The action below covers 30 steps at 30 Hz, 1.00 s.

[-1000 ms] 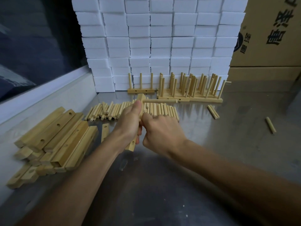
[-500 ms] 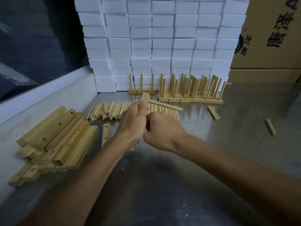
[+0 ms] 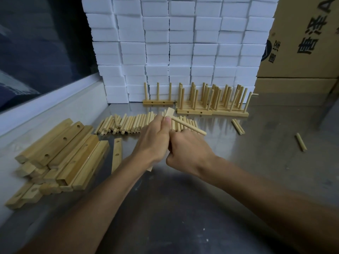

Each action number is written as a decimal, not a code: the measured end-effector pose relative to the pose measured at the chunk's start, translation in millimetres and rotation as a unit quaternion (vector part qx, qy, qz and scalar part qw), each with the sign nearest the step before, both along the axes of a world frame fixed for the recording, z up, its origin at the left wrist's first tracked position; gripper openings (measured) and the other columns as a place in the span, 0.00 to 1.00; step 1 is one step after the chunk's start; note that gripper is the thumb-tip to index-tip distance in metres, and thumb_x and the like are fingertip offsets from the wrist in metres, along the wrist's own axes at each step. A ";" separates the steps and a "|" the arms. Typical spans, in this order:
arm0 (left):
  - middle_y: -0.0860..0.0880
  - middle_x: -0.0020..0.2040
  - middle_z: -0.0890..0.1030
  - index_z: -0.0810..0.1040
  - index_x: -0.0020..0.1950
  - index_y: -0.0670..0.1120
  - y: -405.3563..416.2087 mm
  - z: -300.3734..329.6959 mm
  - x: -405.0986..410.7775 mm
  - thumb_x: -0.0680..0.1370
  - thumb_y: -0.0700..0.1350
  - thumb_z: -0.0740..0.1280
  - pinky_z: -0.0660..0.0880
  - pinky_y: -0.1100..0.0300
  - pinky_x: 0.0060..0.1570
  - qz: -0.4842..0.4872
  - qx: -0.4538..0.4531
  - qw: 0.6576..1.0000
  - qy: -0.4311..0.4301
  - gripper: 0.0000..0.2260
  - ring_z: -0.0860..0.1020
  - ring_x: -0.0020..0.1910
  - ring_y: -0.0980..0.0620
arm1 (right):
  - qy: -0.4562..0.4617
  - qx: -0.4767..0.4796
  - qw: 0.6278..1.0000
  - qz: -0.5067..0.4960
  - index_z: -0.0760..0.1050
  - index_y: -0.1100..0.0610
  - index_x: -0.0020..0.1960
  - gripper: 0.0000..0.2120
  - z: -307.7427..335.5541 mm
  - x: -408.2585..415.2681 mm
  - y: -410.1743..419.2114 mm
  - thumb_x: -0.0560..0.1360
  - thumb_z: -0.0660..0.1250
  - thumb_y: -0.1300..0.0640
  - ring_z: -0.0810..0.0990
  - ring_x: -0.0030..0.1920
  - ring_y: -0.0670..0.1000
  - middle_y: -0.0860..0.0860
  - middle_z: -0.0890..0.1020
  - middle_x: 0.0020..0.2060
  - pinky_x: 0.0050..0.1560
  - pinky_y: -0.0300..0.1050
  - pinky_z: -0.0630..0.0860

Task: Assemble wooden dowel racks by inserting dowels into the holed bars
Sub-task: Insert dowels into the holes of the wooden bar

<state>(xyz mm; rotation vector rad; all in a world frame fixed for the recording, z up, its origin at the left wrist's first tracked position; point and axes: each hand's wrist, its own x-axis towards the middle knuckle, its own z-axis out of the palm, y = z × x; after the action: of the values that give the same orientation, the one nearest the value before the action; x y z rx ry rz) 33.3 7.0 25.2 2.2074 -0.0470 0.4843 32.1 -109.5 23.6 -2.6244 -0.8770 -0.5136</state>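
Observation:
My left hand (image 3: 155, 142) grips a holed wooden bar (image 3: 169, 112) held nearly upright above the table; its top end shows above my thumb and its lower end below my wrist. One dowel (image 3: 189, 125) sticks out of the bar near the top and points right and down. My right hand (image 3: 189, 153) is curled tight against the bar just below that dowel; what it holds is hidden. A row of loose dowels (image 3: 128, 122) lies behind my hands. A pile of holed bars (image 3: 60, 154) lies at the left.
Finished racks (image 3: 211, 99) stand at the back against a wall of white foam blocks (image 3: 179, 43). One single bar (image 3: 116, 154) lies near the pile. Stray dowels (image 3: 238, 126) and another dowel (image 3: 300, 144) lie on the steel table at the right. Cardboard boxes (image 3: 302, 43) stand at the back right.
The bar has tipped so the inserted dowel swung from level to pointing down and right. Both hands stayed together and shifted slightly.

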 end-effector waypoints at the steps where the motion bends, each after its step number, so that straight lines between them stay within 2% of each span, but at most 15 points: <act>1: 0.51 0.36 0.72 0.64 0.37 0.53 -1.4 -0.2 1.2 0.84 0.55 0.51 0.61 0.56 0.33 0.000 -0.001 1.000 -0.002 0.17 0.70 0.35 0.54 | 0.005 0.009 1.000 -0.003 0.64 0.52 0.39 0.08 -2.3 1.2 -0.4 0.67 0.63 0.61 0.62 0.26 0.48 0.46 0.64 0.26 0.27 0.40 0.56; 3: 0.51 0.37 0.72 0.64 0.37 0.53 -1.9 -2.5 1.6 0.84 0.55 0.50 0.61 0.55 0.33 0.000 0.005 1.000 0.001 0.17 0.70 0.35 0.54 | 0.024 0.024 0.999 -0.002 0.69 0.55 0.42 0.05 -5.9 1.9 0.0 0.68 0.63 0.61 0.68 0.28 0.50 0.48 0.70 0.28 0.28 0.42 0.63; 5: 0.51 0.38 0.72 0.64 0.38 0.53 -2.8 -3.1 3.0 0.84 0.55 0.50 0.61 0.55 0.33 -0.003 0.002 1.000 0.010 0.16 0.70 0.36 0.54 | 0.021 0.023 1.000 -0.001 0.74 0.57 0.48 0.08 -9.1 2.0 -0.9 0.69 0.63 0.61 0.72 0.30 0.52 0.50 0.74 0.30 0.31 0.43 0.67; 10: 0.49 0.42 0.73 0.65 0.39 0.53 -6.6 -0.9 3.6 0.84 0.56 0.49 0.64 0.53 0.37 0.008 -0.004 0.999 0.036 0.17 0.72 0.40 0.50 | -0.025 0.004 1.000 -0.018 0.75 0.59 0.53 0.13 -12.5 -0.6 -3.3 0.69 0.63 0.60 0.71 0.30 0.55 0.51 0.73 0.32 0.33 0.48 0.72; 13: 0.48 0.43 0.74 0.67 0.41 0.53 -7.2 -0.4 2.5 0.84 0.58 0.48 0.69 0.51 0.38 0.012 0.000 0.998 0.061 0.17 0.74 0.40 0.49 | -0.033 0.003 0.999 -0.014 0.74 0.60 0.50 0.10 -15.1 -2.6 -3.2 0.69 0.62 0.61 0.70 0.28 0.56 0.51 0.71 0.31 0.31 0.49 0.72; 15: 0.49 0.42 0.74 0.67 0.41 0.53 -7.3 0.6 1.6 0.84 0.58 0.48 0.71 0.50 0.36 0.011 0.002 0.998 0.067 0.18 0.74 0.38 0.49 | -0.031 0.007 0.999 -0.016 0.74 0.59 0.48 0.07 -15.9 -3.2 -4.0 0.69 0.63 0.61 0.67 0.27 0.53 0.50 0.70 0.30 0.29 0.45 0.67; 17: 0.49 0.41 0.74 0.67 0.41 0.53 -7.2 0.4 1.5 0.84 0.58 0.48 0.70 0.51 0.36 0.007 0.005 0.998 0.066 0.17 0.74 0.38 0.49 | -0.024 0.016 0.999 -0.015 0.73 0.57 0.46 0.06 -16.9 -3.9 -4.4 0.69 0.64 0.61 0.64 0.27 0.50 0.48 0.68 0.29 0.28 0.43 0.60; 20: 0.49 0.43 0.75 0.68 0.42 0.53 -7.5 -2.3 1.3 0.84 0.58 0.48 0.66 0.52 0.38 -0.002 0.022 0.998 0.058 0.17 0.74 0.41 0.50 | 0.012 0.034 0.999 -0.014 0.70 0.54 0.42 0.05 -17.3 -5.7 -4.9 0.69 0.63 0.61 0.65 0.28 0.48 0.47 0.69 0.29 0.28 0.40 0.57; 24: 0.48 0.43 0.75 0.66 0.40 0.53 -8.8 -5.0 1.4 0.84 0.57 0.48 0.68 0.51 0.42 -0.016 0.052 0.998 0.043 0.17 0.74 0.42 0.49 | 0.088 0.101 0.991 -0.004 0.64 0.49 0.33 0.13 -15.4 -5.6 -6.8 0.69 0.63 0.63 0.69 0.30 0.46 0.46 0.71 0.28 0.28 0.38 0.60; 27: 0.50 0.42 0.74 0.65 0.40 0.53 -8.3 -6.7 1.9 0.84 0.56 0.49 0.68 0.50 0.43 -0.023 0.071 0.997 0.035 0.16 0.73 0.42 0.50 | 0.138 0.145 0.980 0.002 0.67 0.50 0.32 0.11 -13.1 -3.8 -8.2 0.69 0.61 0.63 0.71 0.30 0.48 0.47 0.73 0.28 0.30 0.41 0.66; 30: 0.50 0.43 0.74 0.65 0.40 0.53 -8.2 -8.4 3.1 0.84 0.56 0.48 0.70 0.49 0.45 -0.029 0.074 0.996 0.036 0.16 0.74 0.45 0.48 | 0.156 0.155 0.975 0.007 0.68 0.51 0.32 0.12 -13.2 -3.8 -9.6 0.69 0.61 0.65 0.72 0.29 0.45 0.46 0.72 0.26 0.27 0.34 0.63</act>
<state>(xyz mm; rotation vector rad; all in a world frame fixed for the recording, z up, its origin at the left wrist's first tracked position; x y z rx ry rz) 36.3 -1.2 16.8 2.3594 -0.1112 0.3784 28.3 -119.1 10.4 -2.3260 -0.6540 -0.2029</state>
